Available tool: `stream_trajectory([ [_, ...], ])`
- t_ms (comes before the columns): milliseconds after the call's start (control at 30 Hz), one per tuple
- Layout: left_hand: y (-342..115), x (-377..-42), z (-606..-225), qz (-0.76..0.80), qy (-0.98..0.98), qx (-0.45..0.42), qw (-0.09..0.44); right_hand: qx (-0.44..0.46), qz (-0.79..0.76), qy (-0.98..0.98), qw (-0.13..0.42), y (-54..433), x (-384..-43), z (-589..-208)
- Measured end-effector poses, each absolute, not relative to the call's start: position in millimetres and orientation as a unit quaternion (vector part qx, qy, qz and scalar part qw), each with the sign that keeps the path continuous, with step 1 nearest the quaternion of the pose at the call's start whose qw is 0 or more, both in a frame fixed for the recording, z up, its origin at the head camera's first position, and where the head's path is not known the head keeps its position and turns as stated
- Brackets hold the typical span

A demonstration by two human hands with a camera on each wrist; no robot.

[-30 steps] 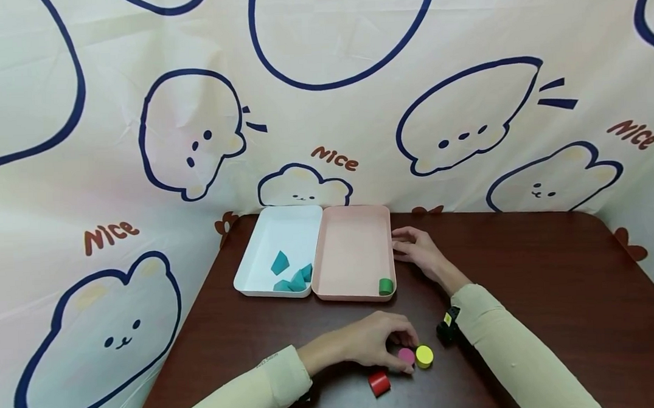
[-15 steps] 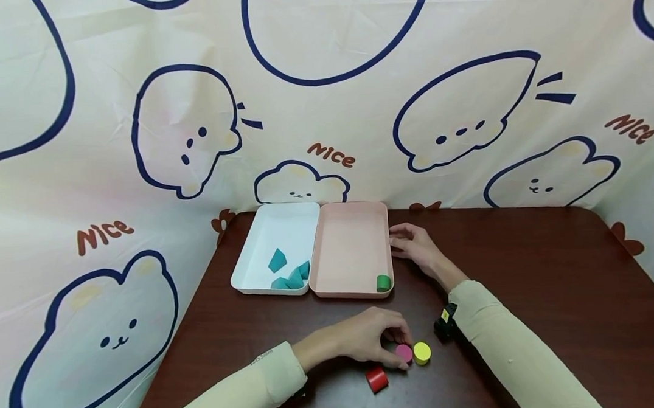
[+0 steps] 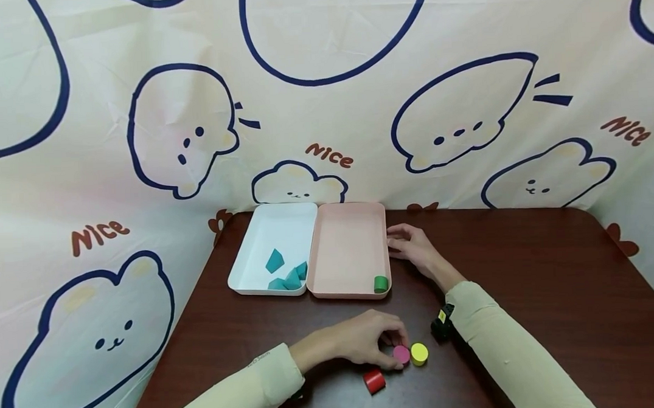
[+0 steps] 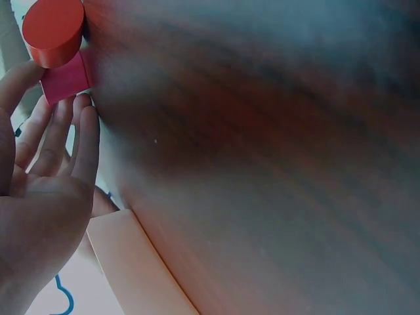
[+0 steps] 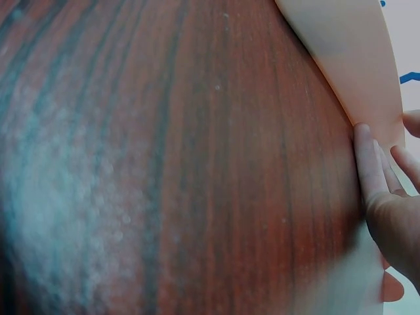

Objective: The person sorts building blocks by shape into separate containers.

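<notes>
My left hand (image 3: 360, 339) pinches a pink cylinder block (image 3: 402, 354) on the table, thumb on the near side and fingertips on the far side. A yellow cylinder (image 3: 419, 354) stands right beside it. Closer to me, a red cylinder (image 3: 375, 381) lies on its side. In the left wrist view the red block (image 4: 52, 29) overlaps the pink one (image 4: 65, 79). My right hand (image 3: 416, 249) rests with loosely extended fingers against the right wall of the pink tray (image 3: 347, 239). The right wrist view shows those fingertips at the tray's side (image 5: 348, 59).
In the pink tray's near right corner sits a green cylinder (image 3: 381, 284). To its left a white tray (image 3: 286, 224) adjoins, with several teal angular pieces (image 3: 275, 261) inside. Behind the dark wooden table (image 3: 527, 268) hangs a printed cloth (image 3: 323, 119).
The whole head view has shifted slightly. Both hands, the blocks and the trays keep nearly the same places relative to one another.
</notes>
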State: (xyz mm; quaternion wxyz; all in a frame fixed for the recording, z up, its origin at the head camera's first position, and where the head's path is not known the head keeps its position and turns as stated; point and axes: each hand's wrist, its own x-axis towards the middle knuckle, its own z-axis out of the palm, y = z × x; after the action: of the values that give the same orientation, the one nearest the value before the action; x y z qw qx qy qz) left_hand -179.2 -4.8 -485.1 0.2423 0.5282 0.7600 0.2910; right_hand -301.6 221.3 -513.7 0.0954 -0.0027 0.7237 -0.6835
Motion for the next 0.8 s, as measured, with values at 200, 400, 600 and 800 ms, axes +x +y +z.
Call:
stream_trajectory([
  [200,-4.2,-179.0,-483.5,0.291,0.760,0.527,0.243,-0.001,-0.684,0.724,0.093,221.8,-302.4,-512.4],
  [400,-3.8,-177.1,-486.5,0.300,0.755,0.528,0.248,0.002,-0.685,0.722,0.095,221.2,-302.0,-517.2],
  [600,-3.7,-177.7,-487.2,0.301,0.752,0.533,0.244,-0.005,-0.688,0.720,0.092,221.5,-302.6,-517.6],
  [800,-4.5,-177.7,-487.0,0.293,0.754,0.536,0.239,-0.002,-0.682,0.725,0.095,221.7,-302.9,-515.5],
])
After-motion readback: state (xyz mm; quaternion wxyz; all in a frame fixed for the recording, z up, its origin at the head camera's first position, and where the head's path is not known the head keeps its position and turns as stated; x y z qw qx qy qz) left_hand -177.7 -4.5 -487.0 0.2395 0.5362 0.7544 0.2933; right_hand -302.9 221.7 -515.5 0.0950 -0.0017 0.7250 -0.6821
